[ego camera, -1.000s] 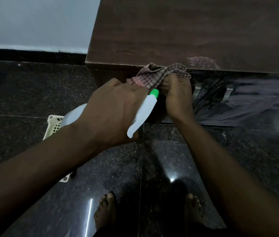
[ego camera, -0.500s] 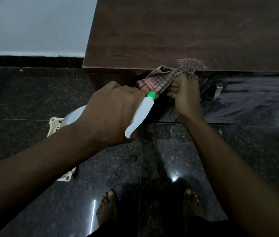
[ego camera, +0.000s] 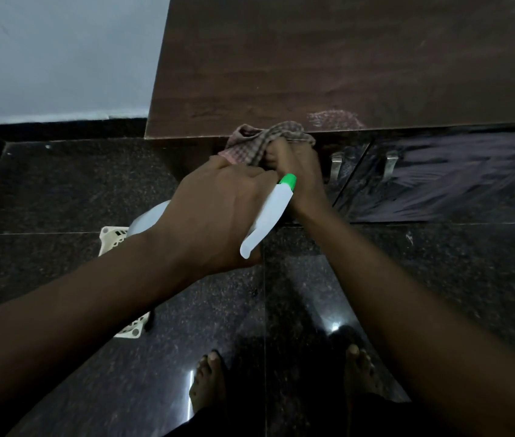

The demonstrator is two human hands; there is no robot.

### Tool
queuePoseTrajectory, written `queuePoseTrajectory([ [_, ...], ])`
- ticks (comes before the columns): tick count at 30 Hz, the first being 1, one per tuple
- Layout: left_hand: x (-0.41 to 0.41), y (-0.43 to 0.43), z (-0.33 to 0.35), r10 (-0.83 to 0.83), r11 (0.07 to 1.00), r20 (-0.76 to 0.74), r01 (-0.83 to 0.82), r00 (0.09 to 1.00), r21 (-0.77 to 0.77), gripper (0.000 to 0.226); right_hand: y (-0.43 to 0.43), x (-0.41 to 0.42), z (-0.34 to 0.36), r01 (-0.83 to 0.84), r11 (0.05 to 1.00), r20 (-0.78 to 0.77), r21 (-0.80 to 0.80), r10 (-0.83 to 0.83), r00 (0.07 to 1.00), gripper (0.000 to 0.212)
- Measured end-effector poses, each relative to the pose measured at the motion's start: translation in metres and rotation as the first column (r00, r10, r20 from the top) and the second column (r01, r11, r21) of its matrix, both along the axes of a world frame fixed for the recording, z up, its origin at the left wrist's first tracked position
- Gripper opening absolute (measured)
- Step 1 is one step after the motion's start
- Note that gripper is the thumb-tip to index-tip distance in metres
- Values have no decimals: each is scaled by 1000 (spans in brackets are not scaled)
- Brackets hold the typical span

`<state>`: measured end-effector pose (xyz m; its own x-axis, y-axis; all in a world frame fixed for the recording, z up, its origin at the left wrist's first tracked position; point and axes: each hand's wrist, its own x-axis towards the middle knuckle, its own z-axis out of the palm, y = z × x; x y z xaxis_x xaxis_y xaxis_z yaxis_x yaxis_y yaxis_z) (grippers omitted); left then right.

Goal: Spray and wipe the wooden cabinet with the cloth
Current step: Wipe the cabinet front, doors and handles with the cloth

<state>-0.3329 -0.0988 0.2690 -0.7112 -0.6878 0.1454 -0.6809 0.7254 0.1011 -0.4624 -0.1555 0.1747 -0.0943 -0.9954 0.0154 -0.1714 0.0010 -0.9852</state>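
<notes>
Left of centre, above a pale basket [ego camera: 111, 237] on the floor, the left hand [ego camera: 215, 212] wraps the spray bottle [ego camera: 268, 216], knuckles up, green nozzle pointing twd the wooden cabinet [ego camera: 313, 58] — risk: w/ both hands this crowded, a trigger squeeze could wet the right hand [ego camera: 300, 179], not wood. Centre frame, the checked cloth [ego camera: 262, 141] is bunched at the cabinet's front edge; just right, the right hand grips it, fingers curled, forearm reaching in from lower right — loosely bunched, it may slip out mid-wipe.
</notes>
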Motion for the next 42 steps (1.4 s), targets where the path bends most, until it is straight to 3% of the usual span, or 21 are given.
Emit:
queuePoseTrajectory([
  [3, 2, 4, 0, -12, 1000, -16, 12, 1000, 6, 9, -1, 10, 3, -56, 998, -89, 1, 56, 994, 37],
  [6, 7, 5, -2, 7, 1000, 20, -7, 1000, -4, 8, -2, 2, 1, 23, 999, -5, 28, -23, 1000, 43],
  [8, 11, 5, -3, 27, 999, 31, -26, 999, -23, 13, 1, -15, 1, 138, 989, -18, 45, -137, 990, 37],
  [10, 14, 4, -2, 53, 999, 21, -52, 998, -1, 12, 5, -38, 3, 233, 969, 81, 86, -240, 967, 28],
  [12, 17, 4, -1, 70, 998, 8, -70, 998, 10, 9, 6, -57, 3, 278, 951, 183, 137, -301, 936, 38],
  [13, 18, 4, -1, 66, 998, 0, -66, 998, 5, 11, 6, -62, 4, 285, 947, 188, 149, -310, 932, 45],
  [17, 14, 3, 0, 65, 998, 2, -65, 998, -13, 14, 10, -55, 5, 286, 946, 255, 152, -317, 913, 33],
  [22, 4, 0, -2, 70, 997, 15, -70, 997, 17, 11, 7, -57, 5, 291, 939, 262, 184, -333, 906, 35],
  [24, -1, -1, -3, 61, 998, 27, -62, 998, 29, 11, 9, -68, 0, 383, 884, 337, 266, -458, 822, 36],
  [26, -7, -3, -3, 44, 998, 42, -46, 998, 36, 16, 13, -82, -4, 435, 821, 459, 370, -568, 683, 34],
  [28, -16, -5, -2, 33, 999, 55, -35, 998, 34, 18, 16, -94, -4, 434, 791, 562, 432, -612, 556, 33],
  [30, -23, -5, -1, 15, 1000, 35, -16, 999, 12, 16, 19, -98, -3, 414, 798, 612, 437, -601, 514, 33],
  [33, -31, -7, 1, 9, 1000, 27, -9, 1000, 3, 13, 31, -90, -2, 360, 868, 693, 343, -492, 527, 29],
  [35, -32, -8, 2, 19, 1000, 42, -20, 999, 13, 13, 36, -82, 3, 326, 905, 680, 274, -422, 599, 24],
  [39, -34, -6, 0, 32, 999, 47, -33, 998, 15, 10, 33, -74, 10, 361, 926, 447, 110, -371, 814, 20],
  [42, -34, -5, -1, 37, 998, 49, -39, 998, 46, 15, 29, -69, 12, 397, 917, 298, 36, -389, 872, 33],
])
